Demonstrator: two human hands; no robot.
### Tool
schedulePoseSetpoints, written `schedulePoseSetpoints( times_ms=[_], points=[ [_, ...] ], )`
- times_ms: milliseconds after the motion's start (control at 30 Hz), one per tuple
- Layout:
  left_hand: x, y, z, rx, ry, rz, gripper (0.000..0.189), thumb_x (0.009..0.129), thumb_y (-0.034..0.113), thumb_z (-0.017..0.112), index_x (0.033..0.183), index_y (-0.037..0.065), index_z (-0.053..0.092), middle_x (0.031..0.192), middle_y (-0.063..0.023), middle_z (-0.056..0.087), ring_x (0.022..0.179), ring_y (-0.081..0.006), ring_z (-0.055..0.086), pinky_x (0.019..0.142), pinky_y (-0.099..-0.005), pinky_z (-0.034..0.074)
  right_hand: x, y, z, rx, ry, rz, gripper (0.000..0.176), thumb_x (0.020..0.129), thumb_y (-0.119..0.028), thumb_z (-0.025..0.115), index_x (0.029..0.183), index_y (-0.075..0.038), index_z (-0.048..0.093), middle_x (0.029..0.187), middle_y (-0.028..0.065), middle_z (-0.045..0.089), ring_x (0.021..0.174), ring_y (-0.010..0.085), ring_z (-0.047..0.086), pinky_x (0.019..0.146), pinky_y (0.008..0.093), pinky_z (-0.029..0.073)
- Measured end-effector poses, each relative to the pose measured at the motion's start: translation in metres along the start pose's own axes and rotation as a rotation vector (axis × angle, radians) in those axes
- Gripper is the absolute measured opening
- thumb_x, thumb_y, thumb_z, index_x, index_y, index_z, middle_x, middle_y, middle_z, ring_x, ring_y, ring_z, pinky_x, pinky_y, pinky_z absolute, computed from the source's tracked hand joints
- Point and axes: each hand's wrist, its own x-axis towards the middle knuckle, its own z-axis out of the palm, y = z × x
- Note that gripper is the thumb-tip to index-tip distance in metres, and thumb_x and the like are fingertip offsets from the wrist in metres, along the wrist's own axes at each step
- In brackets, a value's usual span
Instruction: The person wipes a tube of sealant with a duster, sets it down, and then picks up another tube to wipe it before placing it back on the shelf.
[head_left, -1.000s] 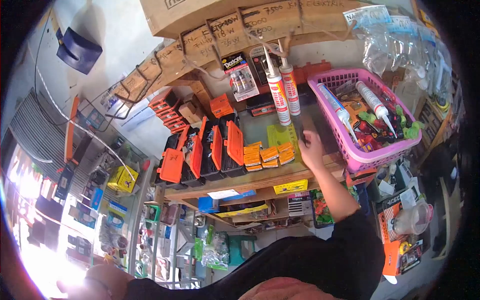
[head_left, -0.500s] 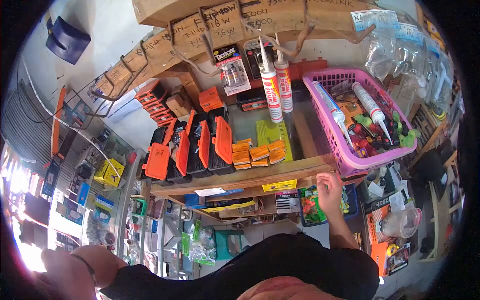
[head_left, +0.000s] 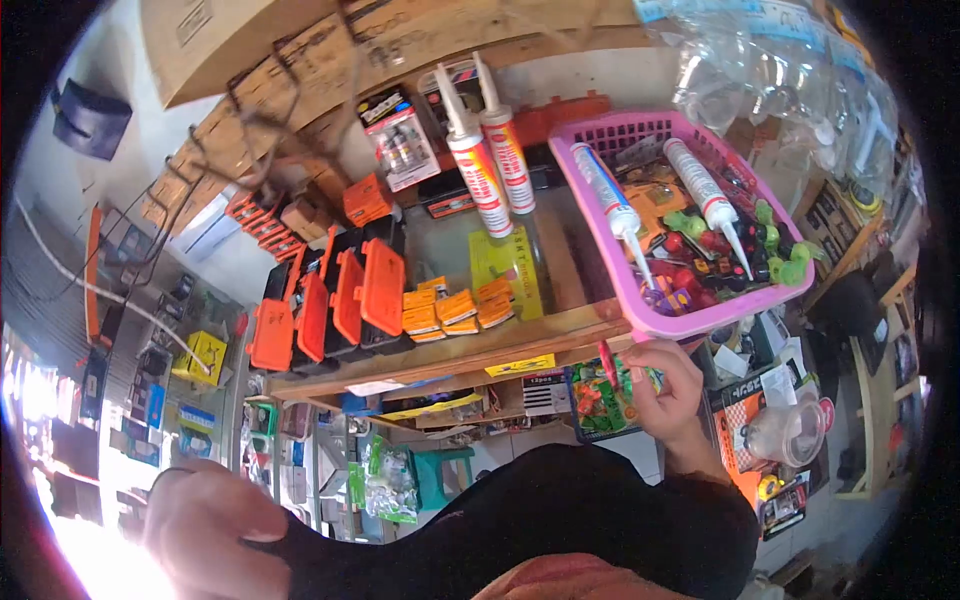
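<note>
My right hand (head_left: 664, 392) is just below the front edge of the pink basket (head_left: 690, 322), its thumb and finger pinched on a small red item (head_left: 608, 362). Two sealant tubes lie in the basket on red and green items. At the lower left, my left hand (head_left: 215, 530) is blurred, its fingers smeared by motion; nothing can be made out in it. Small orange boxes (head_left: 458, 308) sit on the counter beside black bins with orange lids (head_left: 382, 287). Two silicone sealant tubes (head_left: 480, 180) stand upright behind them.
A wooden counter edge (head_left: 450, 352) runs across the middle. Metal hooks hang from a wooden beam above. Below are a tray of green and red packets (head_left: 600, 402) and a green stool (head_left: 443, 475). A clear plastic jar (head_left: 788, 432) stands at the right.
The view has shifted, bringing the basket and bins leftward. The red item now shows in my right hand. My left hand has swung inward from the far lower left.
</note>
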Motion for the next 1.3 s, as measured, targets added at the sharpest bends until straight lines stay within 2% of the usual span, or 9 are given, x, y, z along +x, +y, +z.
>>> schedulePoseSetpoints(
  times_ms=[100,167,333,433,600,800,1000,1100,1300],
  points=[
    [0.273,-0.163,0.074,-0.115,-0.091,0.043,0.011,0.065,0.008,0.059,0.075,0.009,0.062,0.080,-0.0041,0.055,0.071,-0.0218,0.050,0.057,-0.0315,0.035,0.020,-0.005,-0.030,-0.143,0.024,-0.304,0.010,0.069,0.001,0.058,0.079,0.000,0.057,0.078,0.0123,0.059,0.066,0.0243,0.058,0.059,0.0321,0.045],
    [0.382,-0.230,0.105,-0.193,-0.163,0.074,0.013,0.065,0.009,0.059,0.078,0.008,0.062,0.078,-0.0062,0.055,0.068,-0.0231,0.051,0.055,-0.0320,0.036,0.037,-0.005,-0.050,-0.215,0.040,-0.380,0.011,0.068,0.000,0.059,0.079,-0.001,0.057,0.076,0.0114,0.058,0.064,0.0247,0.057,0.057,0.0317,0.045],
    [0.430,-0.301,0.168,0.322,-0.292,0.000,0.015,0.071,0.010,0.057,0.085,0.006,0.057,0.081,-0.0086,0.055,0.075,-0.0241,0.052,0.062,-0.0328,0.039,0.086,0.009,-0.065,-0.389,-0.001,-0.419,0.019,0.068,-0.009,0.062,0.085,-0.004,0.055,0.069,0.0087,0.055,0.059,0.0267,0.053,0.052,0.0349,0.041],
    [0.462,-0.379,0.214,0.295,-0.247,-0.080,0.023,0.070,0.011,0.057,0.093,0.005,0.053,0.087,-0.0114,0.054,0.084,-0.0279,0.052,0.072,-0.0361,0.041,0.093,0.035,-0.060,-0.601,-0.402,-0.130,0.028,0.076,-0.025,0.056,0.098,-0.008,0.054,0.076,0.0085,0.054,0.071,0.0263,0.055,0.061,0.0367,0.043],
    [0.488,-0.431,0.242,0.422,-0.316,-0.204,0.038,0.069,0.013,0.060,0.106,0.008,0.049,0.108,-0.0113,0.050,0.095,-0.0292,0.050,0.080,-0.0381,0.041,0.093,0.038,-0.064,-0.614,-0.477,-0.095,0.026,0.078,-0.033,0.051,0.093,-0.012,0.056,0.080,0.0077,0.053,0.079,0.0234,0.054,0.068,0.0358,0.042],
    [0.519,-0.437,0.261,0.474,-0.730,-0.260,0.051,0.061,0.012,0.066,0.110,0.015,0.048,0.115,-0.0048,0.047,0.094,-0.0298,0.048,0.079,-0.0379,0.040,0.091,0.047,-0.063,-0.608,-0.564,-0.164,0.024,0.079,-0.032,0.050,0.085,-0.011,0.059,0.077,0.0070,0.054,0.079,0.0218,0.054,0.068,0.0352,0.042],
    [0.518,-0.435,0.265,0.514,-0.646,-0.207,0.043,0.060,0.008,0.063,0.101,0.015,0.054,0.116,-0.0007,0.047,0.085,-0.0290,0.047,0.075,-0.0367,0.042,0.092,0.047,-0.066,-0.555,-0.552,-0.184,0.030,0.080,-0.031,0.047,0.085,-0.003,0.057,0.073,0.0113,0.057,0.075,0.0261,0.055,0.063,0.0409,0.042],
    [0.514,-0.424,0.266,0.606,-0.515,-0.180,0.036,0.062,0.007,0.061,0.097,0.014,0.056,0.114,-0.0009,0.048,0.082,-0.0281,0.047,0.073,-0.0360,0.043,0.093,0.043,-0.065,-0.692,-0.609,-0.094,0.037,0.077,-0.036,0.050,0.099,-0.007,0.054,0.084,0.0102,0.054,0.083,0.0244,0.051,0.066,0.0371,0.041],
    [0.505,-0.425,0.269,0.615,-0.163,-0.172,0.034,0.065,0.007,0.058,0.097,0.010,0.053,0.116,-0.0096,0.048,0.092,-0.0341,0.049,0.078,-0.0371,0.045,0.098,0.029,-0.065,-0.679,-0.322,0.013,0.051,0.071,-0.033,0.058,0.117,-0.012,0.047,0.111,0.0169,0.046,0.097,0.0306,0.046,0.071,0.0412,0.042]
  ],
)
